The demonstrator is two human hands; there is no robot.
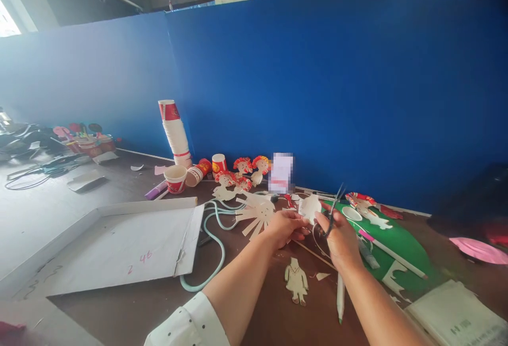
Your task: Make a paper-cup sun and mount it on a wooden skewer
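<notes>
My left hand (288,227) pinches the lower edge of a whitish piece of paper cup (310,207). In my right hand (340,237) are dark-handled scissors (338,198), their blades pointing up and away from me, just right of that piece; whether the blades touch it I cannot tell. A curled pale strip hangs below the right fingers. On the table nearer to me lies a paper doll body (296,281) with drawn lines. Left of my left hand is a flattened cup cut into rays (257,214).
Stacked paper cups (177,137) and several finished paper dolls (242,174) stand by the blue partition (317,81). A shallow white box lid (115,245) lies left, with a pale cable beside it. A green sheet (408,240) and a marker (340,298) are right.
</notes>
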